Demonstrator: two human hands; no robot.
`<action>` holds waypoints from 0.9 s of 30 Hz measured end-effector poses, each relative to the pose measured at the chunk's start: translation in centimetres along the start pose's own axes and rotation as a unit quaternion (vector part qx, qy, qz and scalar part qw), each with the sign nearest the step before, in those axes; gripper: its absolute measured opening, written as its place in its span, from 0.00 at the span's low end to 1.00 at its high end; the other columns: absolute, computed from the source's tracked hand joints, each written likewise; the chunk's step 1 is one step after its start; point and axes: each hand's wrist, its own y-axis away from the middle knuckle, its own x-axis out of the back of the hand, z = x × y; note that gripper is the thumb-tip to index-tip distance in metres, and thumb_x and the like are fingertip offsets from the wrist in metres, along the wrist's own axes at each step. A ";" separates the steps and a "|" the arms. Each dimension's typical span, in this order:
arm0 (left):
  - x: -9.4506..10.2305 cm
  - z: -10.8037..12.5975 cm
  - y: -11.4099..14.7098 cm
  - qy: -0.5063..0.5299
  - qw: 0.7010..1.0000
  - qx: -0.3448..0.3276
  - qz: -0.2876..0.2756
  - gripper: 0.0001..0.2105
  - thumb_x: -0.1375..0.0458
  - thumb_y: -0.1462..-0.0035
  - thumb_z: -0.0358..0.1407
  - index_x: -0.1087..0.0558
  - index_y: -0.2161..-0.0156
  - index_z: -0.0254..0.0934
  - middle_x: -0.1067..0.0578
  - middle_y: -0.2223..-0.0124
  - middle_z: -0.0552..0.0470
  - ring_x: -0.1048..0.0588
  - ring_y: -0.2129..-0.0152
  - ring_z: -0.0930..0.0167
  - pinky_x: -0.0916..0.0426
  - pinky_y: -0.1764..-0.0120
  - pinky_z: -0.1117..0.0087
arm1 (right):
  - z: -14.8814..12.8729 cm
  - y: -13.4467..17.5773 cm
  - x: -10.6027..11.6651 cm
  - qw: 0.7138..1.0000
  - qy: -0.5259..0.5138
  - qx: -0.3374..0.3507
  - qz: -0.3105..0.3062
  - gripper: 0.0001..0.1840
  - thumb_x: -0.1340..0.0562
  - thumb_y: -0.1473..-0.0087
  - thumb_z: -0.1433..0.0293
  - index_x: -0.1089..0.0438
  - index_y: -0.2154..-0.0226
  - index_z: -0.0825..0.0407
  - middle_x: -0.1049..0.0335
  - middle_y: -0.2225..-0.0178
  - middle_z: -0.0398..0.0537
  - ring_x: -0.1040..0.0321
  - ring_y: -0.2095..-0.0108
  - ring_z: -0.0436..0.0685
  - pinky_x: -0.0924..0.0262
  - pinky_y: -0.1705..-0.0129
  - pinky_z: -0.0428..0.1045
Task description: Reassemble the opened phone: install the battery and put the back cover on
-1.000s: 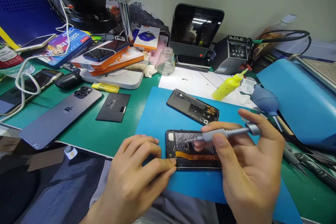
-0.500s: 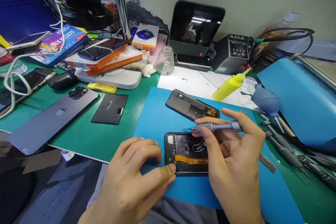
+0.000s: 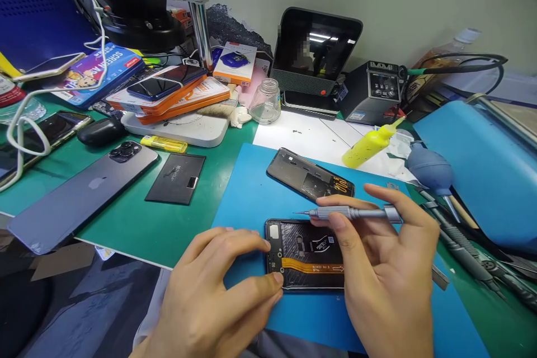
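Note:
An opened phone (image 3: pixel 310 251) lies on the blue mat, its dark inside facing up and an orange flex cable running along it. My left hand (image 3: pixel 226 285) grips its left end, index finger at the upper edge and thumb on the lower corner. Between the thumb and fingers of my right hand (image 3: pixel 377 268) is a grey precision screwdriver (image 3: pixel 335 212), nearly level, with its thin tip pointing left just above the phone's top edge. That hand covers the phone's right end. Behind lies a detached phone back cover (image 3: pixel 308 173), inner side up.
Left on the green table are a grey smartphone (image 3: pixel 90 196), a black flat panel (image 3: pixel 176 179) and a yellow lighter (image 3: pixel 163 144). A microscope (image 3: pixel 138 5) overhangs the back left. At right are a yellow bottle (image 3: pixel 369 145), a blue air blower (image 3: pixel 430 168) and tweezers (image 3: pixel 465 246).
My left index finger has come down onto the phone's left edge. My right hand and the screwdriver have shifted slightly right. The whole view has moved a little, so everything sits lower.

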 end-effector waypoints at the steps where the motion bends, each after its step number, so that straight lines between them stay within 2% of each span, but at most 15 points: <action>1: 0.0 0.0 0.0 -0.007 1.000 -0.001 -0.003 0.06 0.35 0.28 0.32 0.16 0.53 0.46 0.22 0.39 0.48 0.23 0.40 0.69 0.34 0.35 0.64 | 0.1 0.0 0.0 1.000 0.016 0.010 0.008 0.21 0.32 0.28 0.63 0.36 0.38 0.38 0.18 0.51 0.41 0.16 0.53 0.50 0.19 0.49 0.43; 4: 0.2 0.1 0.0 -0.029 0.999 0.003 -0.019 0.04 0.34 0.28 0.34 0.16 0.54 0.46 0.34 0.23 0.46 0.34 0.25 0.61 0.41 0.28 0.56 | 0.4 0.0 0.1 0.998 0.062 0.025 0.016 0.22 0.33 0.27 0.62 0.37 0.35 0.39 0.19 0.50 0.42 0.17 0.48 0.51 0.21 0.44 0.44; 5: 0.3 0.1 0.0 -0.034 0.999 0.003 -0.028 0.04 0.34 0.28 0.34 0.17 0.55 0.46 0.37 0.20 0.45 0.37 0.23 0.58 0.44 0.26 0.52 | 0.5 -0.1 0.2 0.997 0.072 0.024 0.013 0.23 0.34 0.26 0.61 0.37 0.35 0.39 0.19 0.50 0.42 0.17 0.49 0.51 0.21 0.45 0.44; 7: 0.5 -0.1 -0.1 -0.037 0.998 -0.008 -0.056 0.05 0.36 0.26 0.33 0.17 0.55 0.45 0.35 0.21 0.44 0.38 0.22 0.58 0.49 0.23 0.48 | 0.6 -0.2 0.4 0.997 0.080 0.021 0.003 0.23 0.35 0.26 0.60 0.38 0.33 0.39 0.18 0.52 0.42 0.17 0.52 0.50 0.21 0.49 0.43; 11: 1.0 -1.1 -0.1 -0.038 0.995 -0.032 -0.091 0.10 0.41 0.23 0.34 0.17 0.54 0.48 0.27 0.26 0.45 0.32 0.25 0.66 0.38 0.27 0.56 | 0.7 -0.3 1.0 0.996 0.088 0.025 -0.006 0.25 0.35 0.25 0.59 0.38 0.31 0.39 0.18 0.54 0.42 0.16 0.54 0.50 0.21 0.52 0.41; 14: 1.5 -1.7 0.1 -0.072 0.991 -0.068 -0.091 0.08 0.35 0.27 0.37 0.15 0.50 0.56 0.26 0.26 0.49 0.28 0.29 0.66 0.30 0.30 0.59 | 0.7 -0.2 1.3 0.995 0.099 0.024 -0.022 0.25 0.36 0.25 0.59 0.39 0.30 0.37 0.17 0.54 0.43 0.16 0.57 0.50 0.20 0.55 0.41; 16: 1.6 -1.9 0.0 -0.094 0.987 -0.090 -0.093 0.10 0.31 0.30 0.40 0.16 0.47 0.60 0.24 0.28 0.53 0.24 0.32 0.65 0.25 0.33 0.60 | 0.7 0.0 1.3 0.995 0.098 0.023 -0.027 0.25 0.36 0.25 0.60 0.39 0.30 0.36 0.17 0.54 0.43 0.15 0.58 0.52 0.19 0.57 0.42; 20: 0.9 -1.5 -1.0 -0.097 0.989 -0.042 -0.099 0.11 0.32 0.30 0.50 0.15 0.46 0.55 0.21 0.31 0.53 0.20 0.36 0.59 0.22 0.34 0.54 | 0.5 0.0 1.0 0.997 0.071 0.012 -0.041 0.24 0.35 0.26 0.61 0.38 0.32 0.36 0.17 0.53 0.44 0.14 0.59 0.55 0.17 0.60 0.46; 23: 0.3 -0.9 -2.1 -0.093 0.990 -0.026 -0.101 0.13 0.34 0.30 0.53 0.15 0.48 0.52 0.21 0.31 0.50 0.21 0.35 0.56 0.23 0.34 0.50 | 0.1 -0.1 0.6 0.998 0.044 0.004 -0.051 0.23 0.35 0.26 0.63 0.37 0.34 0.37 0.16 0.53 0.44 0.14 0.58 0.54 0.17 0.58 0.46; 27: 0.2 -0.4 -2.5 -0.092 0.990 -0.029 -0.100 0.13 0.34 0.29 0.52 0.15 0.49 0.49 0.21 0.31 0.47 0.21 0.35 0.55 0.22 0.35 0.50 | -0.7 0.1 0.7 0.999 0.019 -0.010 0.031 0.25 0.31 0.29 0.63 0.37 0.36 0.40 0.16 0.56 0.45 0.14 0.57 0.55 0.18 0.60 0.44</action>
